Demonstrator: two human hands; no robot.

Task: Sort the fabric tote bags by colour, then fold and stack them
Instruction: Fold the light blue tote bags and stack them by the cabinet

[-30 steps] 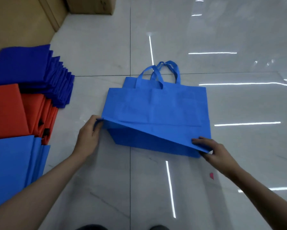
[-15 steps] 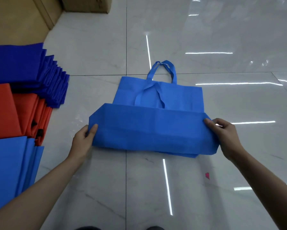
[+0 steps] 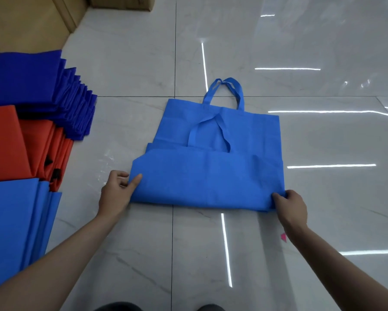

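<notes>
While left hand (image 3: pixel 115 194) and right hand (image 3: pixel 293 206) pinch its near corners, blue tote (image 3: pixel 211 178) lies crosswise (handles (image 3: pixel 239 90) away)

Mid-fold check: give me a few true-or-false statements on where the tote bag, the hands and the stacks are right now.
1. The left hand and the right hand each hold a near corner of the blue tote bag. True.
2. To the left lie a dark blue stack, an orange stack and a light blue stack. True.
3. The orange stack is the one nearest the person. False: the light blue stack is nearest, and the orange stack lies in the middle.
4. The bag's near part is folded up over its body. True.
5. The bag rests on the light blue stack. False: it lies on the floor, apart from all three stacks.
</notes>
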